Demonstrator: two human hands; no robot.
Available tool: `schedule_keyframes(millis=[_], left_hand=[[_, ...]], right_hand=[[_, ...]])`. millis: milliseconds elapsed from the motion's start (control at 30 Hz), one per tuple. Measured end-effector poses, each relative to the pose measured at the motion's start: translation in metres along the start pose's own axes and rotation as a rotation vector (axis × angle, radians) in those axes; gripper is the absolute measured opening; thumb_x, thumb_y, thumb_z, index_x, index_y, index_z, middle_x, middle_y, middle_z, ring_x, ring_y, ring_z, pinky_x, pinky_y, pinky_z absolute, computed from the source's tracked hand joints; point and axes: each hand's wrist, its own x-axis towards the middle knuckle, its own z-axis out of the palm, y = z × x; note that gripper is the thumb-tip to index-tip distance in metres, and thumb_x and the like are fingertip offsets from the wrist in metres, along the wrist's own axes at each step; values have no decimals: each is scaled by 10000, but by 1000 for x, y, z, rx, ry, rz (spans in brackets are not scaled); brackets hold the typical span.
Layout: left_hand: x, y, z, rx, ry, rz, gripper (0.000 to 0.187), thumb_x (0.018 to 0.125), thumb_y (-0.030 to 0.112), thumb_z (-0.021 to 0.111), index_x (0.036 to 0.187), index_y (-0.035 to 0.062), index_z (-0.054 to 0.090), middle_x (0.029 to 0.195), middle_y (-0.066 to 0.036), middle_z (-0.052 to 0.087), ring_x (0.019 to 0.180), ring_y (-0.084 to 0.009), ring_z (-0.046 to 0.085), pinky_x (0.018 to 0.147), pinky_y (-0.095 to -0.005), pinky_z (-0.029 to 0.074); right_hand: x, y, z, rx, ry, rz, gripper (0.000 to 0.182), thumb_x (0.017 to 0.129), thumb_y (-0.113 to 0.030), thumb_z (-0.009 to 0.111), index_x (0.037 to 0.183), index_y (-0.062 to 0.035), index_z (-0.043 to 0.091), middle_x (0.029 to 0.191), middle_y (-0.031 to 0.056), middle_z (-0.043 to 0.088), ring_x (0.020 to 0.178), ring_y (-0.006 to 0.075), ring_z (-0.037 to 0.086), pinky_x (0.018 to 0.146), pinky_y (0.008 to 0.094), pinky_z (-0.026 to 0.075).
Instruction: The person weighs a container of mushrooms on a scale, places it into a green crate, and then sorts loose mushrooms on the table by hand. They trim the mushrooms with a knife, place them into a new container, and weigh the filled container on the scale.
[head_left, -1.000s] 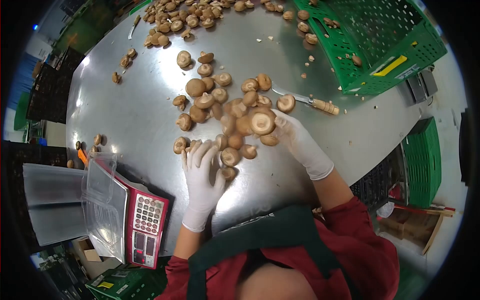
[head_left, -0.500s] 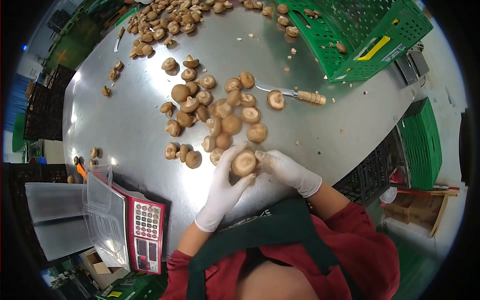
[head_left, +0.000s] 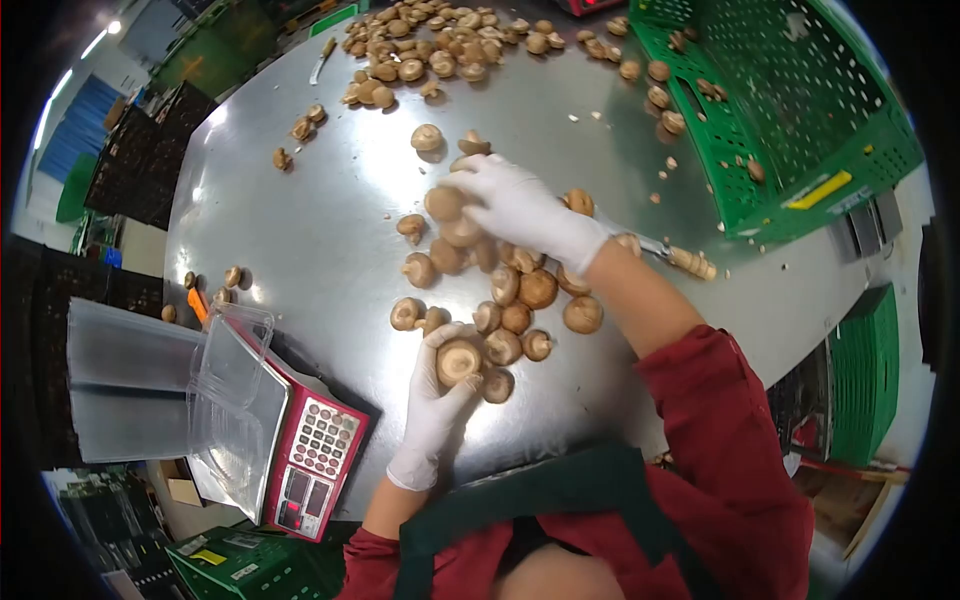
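Note:
My gloved left hand is closed around a shiitake mushroom, its pale underside and cut stem turned up. Low over the loose mushrooms in mid-table reaches my gloved right hand, fingers stretched and thumb apart. A brown mushroom cap lies by its fingertips; some mushrooms are hidden under the hand. Closer to me, more mushrooms lie cap up or stem up. A knife with a wooden handle rests right of them, its blade partly covered.
A large heap of mushrooms covers the far side of the metal table. At the far right stands a green perforated crate. A red scale with clear plastic trays sits at left. Another knife lies far left.
My right hand has left the mushroom held in front of me and moved forward over the loose mushrooms. My left hand keeps hold of the mushroom. The view has shifted.

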Motion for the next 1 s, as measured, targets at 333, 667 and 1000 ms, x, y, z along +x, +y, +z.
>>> schedule_keyframes(millis=[333, 667, 1000], left_hand=[[13, 5, -39, -178, 87, 114, 126, 938, 75, 611, 1041, 5, 591, 1020, -99, 618, 933, -189, 604, 866, -310, 478], [50, 49, -1, 240, 114, 299, 320, 932, -40, 583, 1250, -3, 577, 823, -24, 622, 570, -19, 479, 498, -194, 369], [35, 37, -5, 459, 5, 244, 488, 797, 22, 711, 1274, 34, 608, 856, -11, 645, 673, -49, 565, 640, -208, 475]], right_hand=[[19, 30, 11, 1008, -171, 432, 328, 979, -289, 583, 1166, -28, 650, 1029, 101, 670, 914, 209, 643, 828, 342, 536], [-66, -47, 10, 1798, 14, 689, 394, 1062, -344, 371, 1283, -67, 542, 1101, 55, 609, 857, 158, 583, 729, 309, 488], [-97, -77, 14, 593, -54, 158, 309, 1056, -177, 423, 1259, 1, 573, 1113, 95, 660, 1012, 191, 635, 902, 311, 504]])
